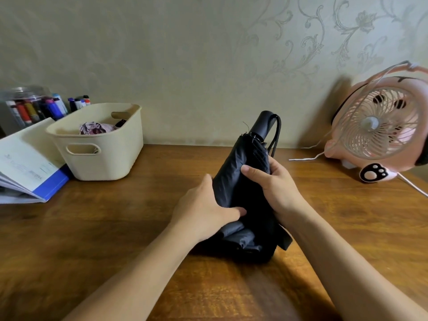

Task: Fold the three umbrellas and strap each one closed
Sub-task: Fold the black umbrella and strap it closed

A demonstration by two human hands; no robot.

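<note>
1 umbrella point(235, 172) gripped by left hand point(206, 207), right hand point(275, 184).

The umbrella point(240, 181) stands on the table point(115, 239) right before me, handle end up and tipped away toward the wall. My left hand point(206, 212) grips its left side low down. My right hand point(275, 184) grips its right side, a little higher. Well left of the umbrella sits a basket point(97, 158) with a bundle of cloth point(97, 129) in it. Farther left lie papers point(25, 163), with a jar of markers point(34, 107) behind. Well right of the umbrella, by the wall, stands a fan point(379, 130), its cable point(305, 158) lying between them.
</note>
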